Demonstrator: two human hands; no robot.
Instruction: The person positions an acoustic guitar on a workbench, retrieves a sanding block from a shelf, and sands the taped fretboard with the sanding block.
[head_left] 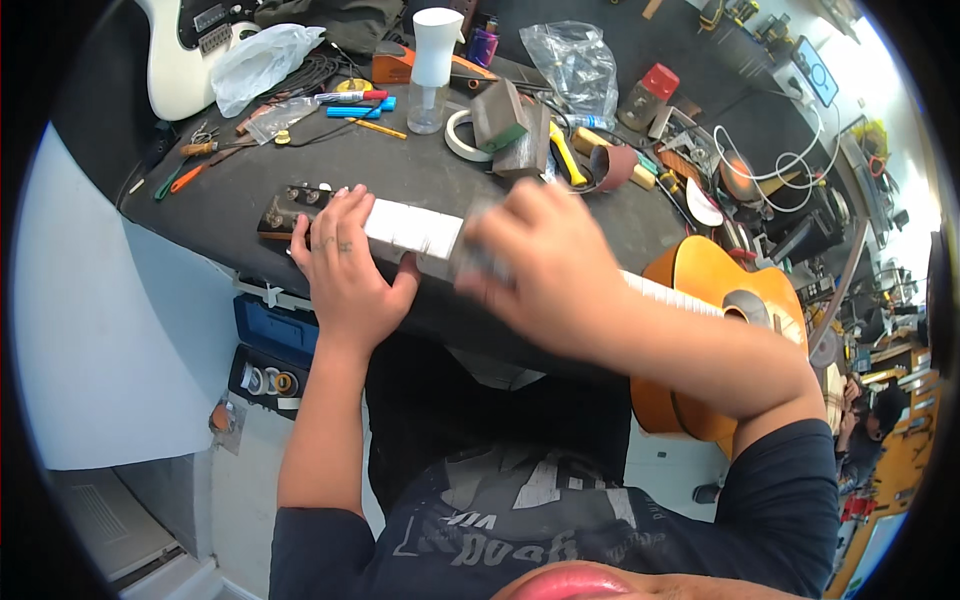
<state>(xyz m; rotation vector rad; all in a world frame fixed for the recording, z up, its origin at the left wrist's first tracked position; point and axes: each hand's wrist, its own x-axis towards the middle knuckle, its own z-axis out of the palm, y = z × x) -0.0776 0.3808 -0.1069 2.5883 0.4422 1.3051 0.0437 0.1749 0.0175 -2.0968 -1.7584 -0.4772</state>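
An acoustic guitar with an orange-yellow body (pixel 690 264) lies along the near edge of the dark workbench, its headstock (pixel 289 212) toward the left. White strips (pixel 412 228) cover the part of the fretboard that shows between my hands. Near the headstock, my left hand (pixel 348 262) grips the neck, fingers over the top and thumb along the near side. My right hand (pixel 545 265) is smeared by motion over the middle of the fretboard. It is closed on a greyish block (pixel 484 250), whose exact kind is too blurred to make out.
Behind the neck stand a white spray bottle (pixel 430 75), a tape roll (pixel 463 136), metal blocks (pixel 499 117) and a sandpaper roll (pixel 613 167). Pens and hand tools lie back left, beside a white electric guitar (pixel 180 60). Another person (pixel 880 415) is at far right.
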